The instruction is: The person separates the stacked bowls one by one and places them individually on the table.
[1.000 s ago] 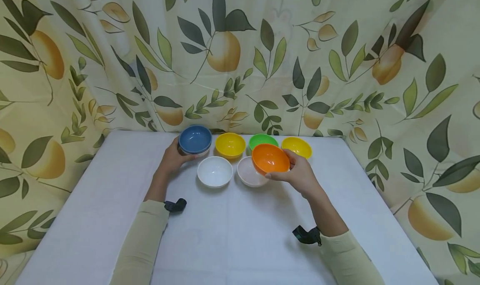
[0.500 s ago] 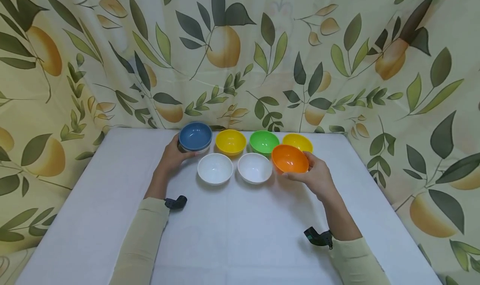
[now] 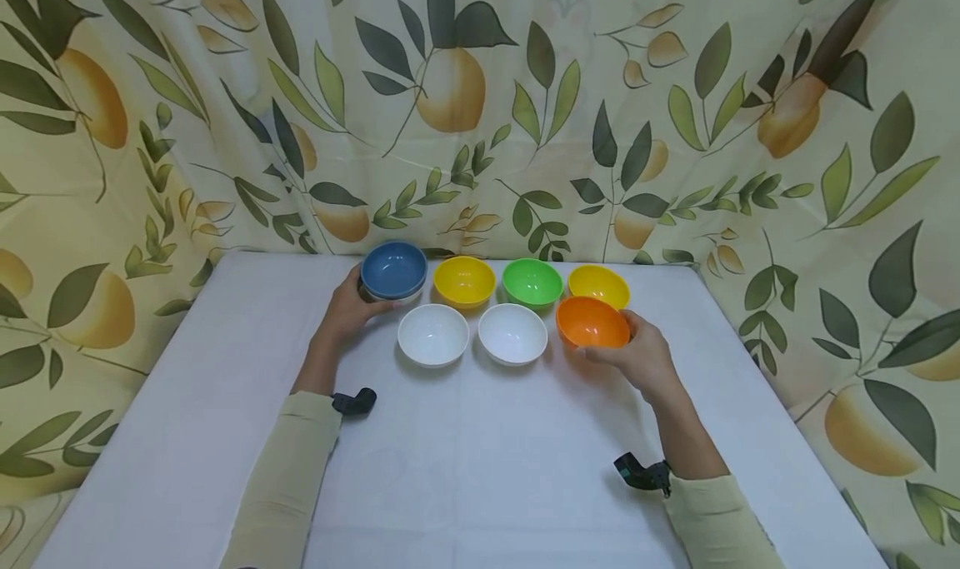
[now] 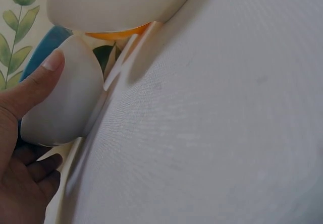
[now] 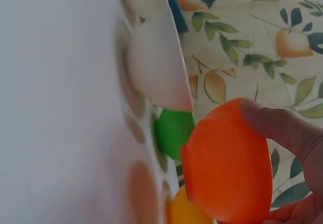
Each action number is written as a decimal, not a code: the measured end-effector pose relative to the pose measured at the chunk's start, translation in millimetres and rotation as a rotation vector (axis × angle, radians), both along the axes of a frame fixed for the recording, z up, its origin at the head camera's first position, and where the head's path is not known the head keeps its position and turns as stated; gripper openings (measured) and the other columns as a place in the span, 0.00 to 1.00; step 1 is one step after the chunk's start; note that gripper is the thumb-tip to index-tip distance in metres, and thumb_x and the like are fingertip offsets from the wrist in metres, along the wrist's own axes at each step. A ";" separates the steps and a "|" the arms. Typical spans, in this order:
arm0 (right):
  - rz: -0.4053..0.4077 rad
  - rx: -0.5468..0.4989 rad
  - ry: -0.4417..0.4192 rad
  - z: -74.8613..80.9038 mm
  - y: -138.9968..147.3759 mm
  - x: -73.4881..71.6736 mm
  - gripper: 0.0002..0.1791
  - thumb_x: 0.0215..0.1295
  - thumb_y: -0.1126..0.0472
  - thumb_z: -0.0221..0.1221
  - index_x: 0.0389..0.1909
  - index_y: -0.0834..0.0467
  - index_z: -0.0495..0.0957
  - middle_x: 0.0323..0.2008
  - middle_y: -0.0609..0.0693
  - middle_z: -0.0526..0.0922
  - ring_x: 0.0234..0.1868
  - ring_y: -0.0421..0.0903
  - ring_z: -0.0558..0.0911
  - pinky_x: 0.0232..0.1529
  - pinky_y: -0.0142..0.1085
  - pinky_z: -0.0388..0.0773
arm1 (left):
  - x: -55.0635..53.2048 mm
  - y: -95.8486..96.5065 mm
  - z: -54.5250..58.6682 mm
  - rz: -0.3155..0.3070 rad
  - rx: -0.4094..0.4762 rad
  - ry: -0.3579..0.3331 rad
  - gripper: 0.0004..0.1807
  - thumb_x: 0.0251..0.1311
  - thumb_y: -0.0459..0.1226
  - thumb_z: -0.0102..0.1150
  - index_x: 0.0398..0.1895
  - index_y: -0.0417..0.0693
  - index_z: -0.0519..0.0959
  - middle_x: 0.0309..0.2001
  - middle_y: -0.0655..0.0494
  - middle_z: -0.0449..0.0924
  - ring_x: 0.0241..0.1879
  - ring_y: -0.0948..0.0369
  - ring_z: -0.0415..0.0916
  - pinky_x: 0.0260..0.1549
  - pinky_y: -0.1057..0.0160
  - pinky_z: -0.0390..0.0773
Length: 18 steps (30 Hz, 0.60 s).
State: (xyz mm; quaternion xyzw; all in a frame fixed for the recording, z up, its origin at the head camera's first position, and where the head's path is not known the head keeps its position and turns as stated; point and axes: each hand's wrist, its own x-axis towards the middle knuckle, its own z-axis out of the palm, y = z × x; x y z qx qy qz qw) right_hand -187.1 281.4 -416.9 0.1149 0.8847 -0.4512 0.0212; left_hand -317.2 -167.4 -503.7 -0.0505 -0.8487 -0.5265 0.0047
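Observation:
At the back left, my left hand (image 3: 348, 310) grips a white bowl (image 4: 70, 95), thumb on its side. A blue bowl (image 3: 393, 271) sits inside that white bowl. My right hand (image 3: 637, 354) holds an orange bowl (image 3: 592, 322) by its right side, thumb near the rim in the right wrist view. The orange bowl is held just above the table, its shadow (image 5: 144, 191) apart from its base. It stands right of a white bowl (image 3: 513, 334) and in front of a yellow bowl (image 3: 600, 282), partly covering it.
Another white bowl (image 3: 432, 336) stands in the front row. Behind are a second yellow bowl (image 3: 464, 279) and a green bowl (image 3: 532, 281). A white cloth covers the table (image 3: 450, 469). A fruit-patterned curtain (image 3: 517, 119) hangs along its back edge.
My right hand has carried the orange bowl rightward and slightly down, from over the right white bowl to beside it. The green bowl is uncovered. My left hand stays at the blue and white bowls.

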 end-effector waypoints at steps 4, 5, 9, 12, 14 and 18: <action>-0.012 0.008 -0.038 -5.7 0.9 -2.4 0.58 0.56 0.55 0.79 0.80 0.68 0.54 0.73 0.69 0.65 0.68 0.66 0.67 0.70 0.57 0.71 | 0.5 -0.2 -0.7 0.003 0.005 0.001 0.62 0.52 0.45 0.83 0.84 0.43 0.53 0.80 0.39 0.59 0.80 0.42 0.52 0.78 0.38 0.47; -0.012 0.007 -0.047 -7.4 1.4 -2.8 0.59 0.56 0.54 0.79 0.80 0.69 0.54 0.73 0.70 0.64 0.68 0.67 0.67 0.70 0.58 0.71 | 0.6 -0.2 -0.9 0.002 0.005 0.004 0.61 0.52 0.45 0.83 0.84 0.43 0.53 0.80 0.39 0.59 0.80 0.42 0.52 0.78 0.38 0.47; -0.020 -0.001 -0.084 -13.7 3.6 -4.4 0.61 0.55 0.53 0.79 0.80 0.69 0.52 0.74 0.70 0.63 0.69 0.67 0.66 0.71 0.59 0.70 | 0.2 0.3 -2.3 0.001 0.005 0.001 0.61 0.52 0.46 0.83 0.84 0.43 0.53 0.80 0.39 0.58 0.80 0.42 0.52 0.78 0.39 0.48; -0.026 -0.005 -0.102 -18.4 4.5 -5.8 0.61 0.55 0.55 0.79 0.81 0.69 0.52 0.74 0.70 0.63 0.69 0.67 0.66 0.72 0.58 0.69 | 0.6 0.6 -2.7 0.001 0.004 -0.007 0.61 0.52 0.47 0.83 0.84 0.44 0.53 0.80 0.40 0.58 0.80 0.43 0.52 0.78 0.39 0.49; -0.029 -0.007 -0.107 -20.6 4.4 -6.5 0.61 0.55 0.55 0.80 0.80 0.70 0.52 0.74 0.70 0.63 0.70 0.67 0.65 0.72 0.58 0.69 | 1.2 0.8 -2.4 0.002 0.005 -0.008 0.61 0.52 0.47 0.83 0.84 0.44 0.53 0.80 0.40 0.58 0.80 0.43 0.52 0.78 0.39 0.49; -0.030 -0.007 -0.105 -23.0 3.9 -8.6 0.61 0.54 0.56 0.80 0.80 0.70 0.53 0.74 0.70 0.63 0.70 0.67 0.65 0.72 0.58 0.68 | 1.3 0.9 -1.3 0.002 0.005 0.004 0.61 0.53 0.47 0.83 0.84 0.44 0.53 0.80 0.40 0.58 0.80 0.43 0.52 0.78 0.39 0.49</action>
